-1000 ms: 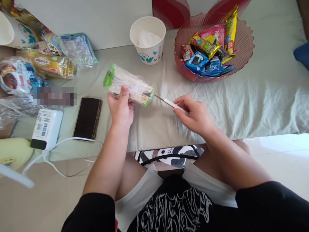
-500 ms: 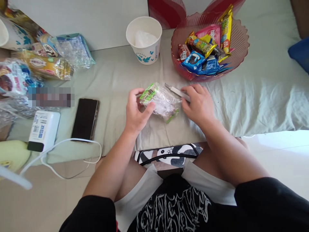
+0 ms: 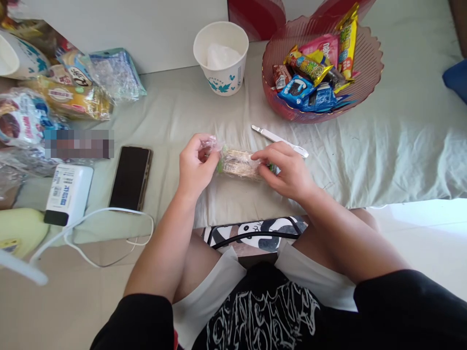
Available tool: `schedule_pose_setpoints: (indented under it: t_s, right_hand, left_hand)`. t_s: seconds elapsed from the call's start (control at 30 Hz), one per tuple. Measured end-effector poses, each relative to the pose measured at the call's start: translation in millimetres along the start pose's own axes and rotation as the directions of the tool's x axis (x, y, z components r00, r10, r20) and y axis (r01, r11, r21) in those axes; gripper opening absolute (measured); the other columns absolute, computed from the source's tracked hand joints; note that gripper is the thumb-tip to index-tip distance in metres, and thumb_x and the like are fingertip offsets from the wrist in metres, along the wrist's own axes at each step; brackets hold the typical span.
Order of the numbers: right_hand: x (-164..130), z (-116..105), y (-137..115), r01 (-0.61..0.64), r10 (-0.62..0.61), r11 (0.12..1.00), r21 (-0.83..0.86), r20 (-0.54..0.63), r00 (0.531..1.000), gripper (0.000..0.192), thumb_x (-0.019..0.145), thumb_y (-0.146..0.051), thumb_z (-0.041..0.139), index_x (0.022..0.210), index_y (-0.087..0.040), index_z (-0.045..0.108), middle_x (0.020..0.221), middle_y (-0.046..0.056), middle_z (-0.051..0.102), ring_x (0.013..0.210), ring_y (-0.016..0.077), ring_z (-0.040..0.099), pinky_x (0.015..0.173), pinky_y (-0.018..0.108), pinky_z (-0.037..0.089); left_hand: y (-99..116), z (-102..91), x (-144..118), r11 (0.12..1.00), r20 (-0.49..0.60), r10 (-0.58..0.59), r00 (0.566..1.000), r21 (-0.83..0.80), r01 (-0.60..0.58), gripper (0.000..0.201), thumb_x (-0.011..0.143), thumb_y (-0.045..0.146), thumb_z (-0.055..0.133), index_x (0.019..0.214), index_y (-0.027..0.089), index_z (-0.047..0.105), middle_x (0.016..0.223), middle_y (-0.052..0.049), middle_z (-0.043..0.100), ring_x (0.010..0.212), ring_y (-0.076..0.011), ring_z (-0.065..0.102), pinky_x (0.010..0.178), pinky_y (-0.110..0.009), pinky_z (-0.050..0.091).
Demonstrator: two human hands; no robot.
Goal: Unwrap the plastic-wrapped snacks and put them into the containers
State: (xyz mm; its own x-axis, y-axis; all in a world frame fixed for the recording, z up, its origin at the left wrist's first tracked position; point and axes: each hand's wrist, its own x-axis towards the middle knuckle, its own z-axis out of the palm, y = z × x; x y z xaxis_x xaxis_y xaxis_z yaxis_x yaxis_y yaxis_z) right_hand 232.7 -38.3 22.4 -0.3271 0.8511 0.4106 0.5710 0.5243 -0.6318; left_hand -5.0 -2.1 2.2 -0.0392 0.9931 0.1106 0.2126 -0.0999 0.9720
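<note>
Both hands meet over the pale sheet (image 3: pixel 365 146): the left hand (image 3: pixel 195 167) pinches the crinkled clear end of a snack packet (image 3: pixel 237 164) between thumb and fingers, while the right hand (image 3: pixel 288 170) grips the packet's other end with fingers curled around it. Held sideways between them, the packet sits just above the sheet, near its front edge. A white utility knife (image 3: pixel 279 141) lies on the sheet just behind the right hand, with a paper cup (image 3: pixel 221 61) and a red bowl (image 3: pixel 368 73) of wrapped sweets farther back, and a dark phone (image 3: pixel 131 177) left of the hands.
</note>
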Motion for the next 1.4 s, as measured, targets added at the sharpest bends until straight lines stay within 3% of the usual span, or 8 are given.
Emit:
schedule_pose_setpoints:
  t_s: [0.3, 0.5, 0.67, 0.8, 0.9, 1.07, 1.27, 1.4]
  right_hand:
    - [1, -9, 19, -0.389, 0.418, 0.908, 0.154, -0.312, 0.853, 0.015, 0.093, -0.021, 0.051, 0.1, -0.022, 0.064, 0.094, 0.005, 0.068, 0.075, 0.0168, 0.063, 0.07, 0.034, 0.055]
    - [-4, -23, 12, -0.167, 0.105, 0.985, -0.047, -0.605, 0.789, 0.018, 0.094, -0.022, 0.049, 0.11, -0.025, 0.057, 0.106, 0.01, 0.062, 0.101, 0.0263, 0.064, 0.083, 0.044, 0.054]
    - [-13, -18, -19, 0.146, -0.172, 0.973, -0.181, -0.139, 0.975, 0.02, 0.095, -0.037, 0.058, 0.11, -0.025, 0.062, 0.091, 0.005, 0.068, 0.082, 0.0228, 0.065, 0.076, 0.04, 0.052]
    - [-14, -11, -24, -0.019, 0.024, 0.954, -0.299, 0.013, 1.0, 0.021, 0.097, -0.026, 0.058, 0.115, -0.02, 0.067, 0.096, 0.008, 0.074, 0.088, 0.0246, 0.068, 0.076, 0.038, 0.052]
    - [-11, -18, -21, 0.069, -0.067, 0.975, -0.21, 0.02, 0.998, 0.014, 0.098, -0.018, 0.055, 0.095, -0.021, 0.068, 0.09, 0.006, 0.074, 0.085, 0.0224, 0.069, 0.078, 0.037, 0.053]
    - [-9, -35, -28, 0.193, -0.275, 0.945, 0.266, 0.32, 0.907, 0.01, 0.095, -0.016, 0.057, 0.091, -0.02, 0.065, 0.109, 0.008, 0.08, 0.099, 0.0207, 0.076, 0.084, 0.034, 0.056]
    - [-11, -40, -34, -0.271, -0.267, 0.781, 0.562, 0.694, 0.669, 0.039, 0.105, -0.038, 0.053, 0.136, -0.015, 0.059, 0.1, 0.005, 0.083, 0.076, 0.0134, 0.074, 0.069, 0.026, 0.054]
    - [-7, -29, -28, -0.235, 0.076, 0.913, 0.334, 0.426, 0.901, 0.029, 0.106, -0.031, 0.045, 0.102, -0.017, 0.07, 0.077, 0.002, 0.075, 0.064, 0.0128, 0.067, 0.064, 0.026, 0.051]
  left_hand:
    - [-10, -14.3, 12, 0.979, -0.165, -0.107, 0.981, -0.189, 0.075, 0.021, 0.076, 0.032, 0.076, 0.084, 0.027, 0.058, 0.07, 0.004, 0.061, 0.059, -0.0138, 0.064, 0.055, -0.027, 0.055]
    - [-4, -22.4, 16, 0.983, -0.272, 0.005, 0.962, -0.174, -0.054, 0.035, 0.069, 0.029, 0.082, 0.099, 0.028, 0.063, 0.098, -0.001, 0.07, 0.086, -0.0174, 0.069, 0.065, -0.027, 0.054]
    - [9, -17.7, 11, 0.999, -0.065, -0.023, 0.998, 0.045, 0.026, 0.03, 0.068, 0.035, 0.088, 0.083, 0.023, 0.065, 0.1, -0.003, 0.074, 0.092, -0.0186, 0.07, 0.07, -0.026, 0.053]
    - [14, -13.5, 11, 0.995, -0.18, -0.095, 0.979, 0.017, 0.1, 0.022, 0.08, 0.027, 0.076, 0.068, 0.022, 0.058, 0.07, 0.003, 0.064, 0.066, -0.0117, 0.06, 0.061, -0.023, 0.047]
    - [19, -13.4, 13, 0.979, -0.236, -0.188, 0.953, -0.121, 0.163, 0.025, 0.085, 0.023, 0.071, 0.066, 0.022, 0.056, 0.063, 0.004, 0.058, 0.057, -0.0101, 0.055, 0.054, -0.023, 0.041]
    - [30, -12.8, 16, 0.925, -0.271, -0.359, 0.893, -0.229, 0.302, 0.029, 0.089, 0.015, 0.061, 0.063, 0.021, 0.052, 0.057, 0.004, 0.054, 0.048, -0.009, 0.052, 0.043, -0.026, 0.027]
    - [32, -13.4, 16, 0.93, -0.24, -0.348, 0.906, -0.207, 0.302, 0.031, 0.093, 0.024, 0.061, 0.063, 0.022, 0.051, 0.057, 0.002, 0.055, 0.041, -0.0089, 0.043, 0.042, -0.029, 0.022]
    - [26, -15.9, 16, 0.948, -0.17, -0.315, 0.934, -0.094, 0.303, 0.02, 0.086, 0.028, 0.069, 0.074, 0.022, 0.055, 0.065, 0.003, 0.058, 0.045, -0.0084, 0.044, 0.044, -0.026, 0.024]
